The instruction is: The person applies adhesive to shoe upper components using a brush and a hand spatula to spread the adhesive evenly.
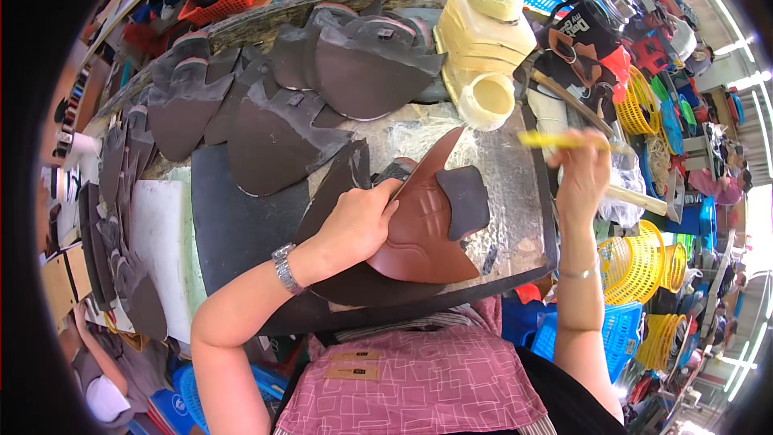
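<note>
My left hand (350, 221) is closed on the edge of a reddish-brown leather piece (423, 234), which looks like a shoe upper with stitched lines. A dark padded panel (465, 200) shows at its right side. Beneath it lies a dark rounded piece (362, 286) on the worktable (515, 217). To the right, my raised right hand (584, 173) grips a slim yellow tool (551, 139), smeared by motion, so its kind is unclear. Ahead of my hands stands a cream, glue-crusted pot (491, 101) with a round opening; pale strands (427, 138) are stuck to the board beside it.
Several dark uppers (362, 72) with grey lining are heaped along the far and left table. A wooden handle (572, 101) lies right of the pot. Yellow baskets (632, 262) and a blue basket (620, 334) stand to the right. Another person's arm (101, 350) shows at lower left.
</note>
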Motion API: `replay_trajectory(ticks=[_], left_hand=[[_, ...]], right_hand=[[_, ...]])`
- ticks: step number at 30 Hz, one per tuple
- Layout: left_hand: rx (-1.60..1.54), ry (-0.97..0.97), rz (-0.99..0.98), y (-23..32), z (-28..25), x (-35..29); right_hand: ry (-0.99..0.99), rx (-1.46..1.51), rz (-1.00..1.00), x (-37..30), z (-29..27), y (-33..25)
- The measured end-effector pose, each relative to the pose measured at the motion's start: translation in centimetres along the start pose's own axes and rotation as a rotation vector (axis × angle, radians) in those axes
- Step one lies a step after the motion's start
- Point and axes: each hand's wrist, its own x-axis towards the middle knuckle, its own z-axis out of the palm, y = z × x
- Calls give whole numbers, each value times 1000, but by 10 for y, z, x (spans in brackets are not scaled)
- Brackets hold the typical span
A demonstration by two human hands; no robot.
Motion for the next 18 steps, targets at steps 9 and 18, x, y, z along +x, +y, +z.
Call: replay_trajectory(ticks=[9,18], left_hand=[[17,5,22,-3,4,-1],[62,-14,29,-3,3,4]], right_hand=[[-189,-226,30,69,10,56],[-632,-443,346,-5,2,37]])
